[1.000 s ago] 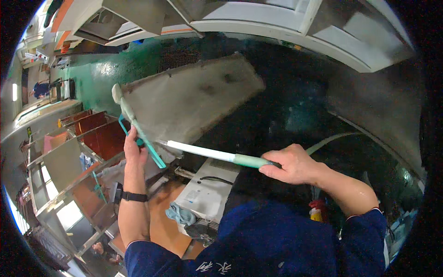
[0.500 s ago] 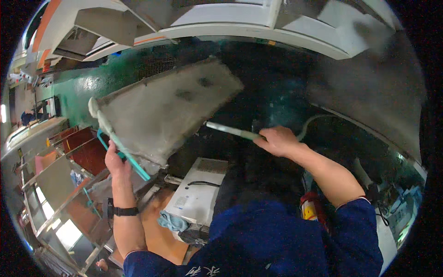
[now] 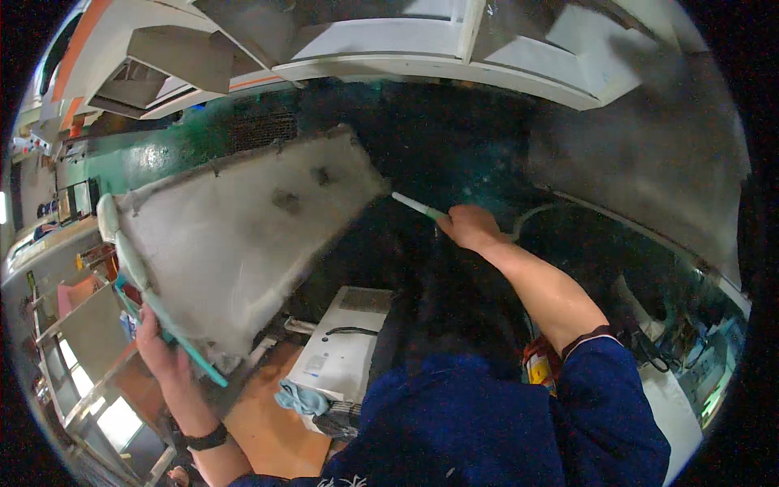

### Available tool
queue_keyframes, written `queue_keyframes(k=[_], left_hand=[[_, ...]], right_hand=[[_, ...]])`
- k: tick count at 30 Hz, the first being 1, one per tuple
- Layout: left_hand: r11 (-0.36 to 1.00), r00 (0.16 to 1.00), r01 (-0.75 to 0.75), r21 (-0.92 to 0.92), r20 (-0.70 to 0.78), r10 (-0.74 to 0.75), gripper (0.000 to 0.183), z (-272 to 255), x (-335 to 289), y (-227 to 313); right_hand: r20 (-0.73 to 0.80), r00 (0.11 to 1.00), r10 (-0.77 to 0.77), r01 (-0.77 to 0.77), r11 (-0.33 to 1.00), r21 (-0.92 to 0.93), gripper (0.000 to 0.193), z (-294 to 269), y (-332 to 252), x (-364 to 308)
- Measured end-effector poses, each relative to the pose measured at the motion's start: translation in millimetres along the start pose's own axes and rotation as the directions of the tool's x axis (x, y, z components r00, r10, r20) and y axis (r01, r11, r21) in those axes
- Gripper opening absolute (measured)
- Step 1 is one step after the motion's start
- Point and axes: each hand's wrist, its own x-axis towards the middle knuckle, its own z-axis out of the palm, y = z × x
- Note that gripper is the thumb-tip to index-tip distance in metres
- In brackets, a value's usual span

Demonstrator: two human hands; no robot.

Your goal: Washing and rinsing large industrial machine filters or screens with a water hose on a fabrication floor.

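My left hand is closed round a teal bar-like handle on the near left edge of a big grey, cloudy flat panel. The panel slants away to the far right, with two dark patches near its far end and a pale rolled rim at its left corner. In my right hand I grip a hose with a pale straight tube end, which points left at the panel's far right corner. Behind that hand the hose curves off to the right. Whether water flows from it I cannot tell.
A white box-shaped unit with a light blue cloth stands close in front of me. Across the top runs a white open cabinet. A dark grate lies in the wet green floor. Racks stand at left.
My left hand has moved left and nearer to me, and the panel has shifted left with it. My right hand and the hose end have moved slightly left and farther away.
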Motion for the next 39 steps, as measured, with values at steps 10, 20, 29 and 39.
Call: queue_keyframes(k=[10, 20, 29, 39], left_hand=[[0.721, 0.865, -0.391, 0.572, -0.040, 0.501, 0.032, -95.7, -99.5, 123.5], [0.483, 0.764, -0.327, 0.812, -0.074, 0.641, 0.088, -174.9, -177.4, 102.1], [0.903, 0.900, -0.249, -0.349, -0.428, 0.083, 0.044, -188.3, -168.7, 30.6], [0.952, 0.938, -0.277, -0.129, -0.250, 0.239, 0.036, -124.1, -163.3, 26.4]], right_hand=[[-0.159, 0.974, -0.161, 0.164, 0.986, 0.009, 0.046, 37.9, 39.3, 21.6], [-0.400, 0.855, -0.331, 0.419, 0.895, 0.154, 0.041, 80.4, 8.3, 51.4], [-0.313, 0.776, -0.548, 0.616, 0.765, 0.189, 0.034, 15.2, -75.3, -30.8], [-0.192, 0.940, -0.282, 0.297, 0.953, 0.058, 0.038, 34.0, -55.0, -26.9]])
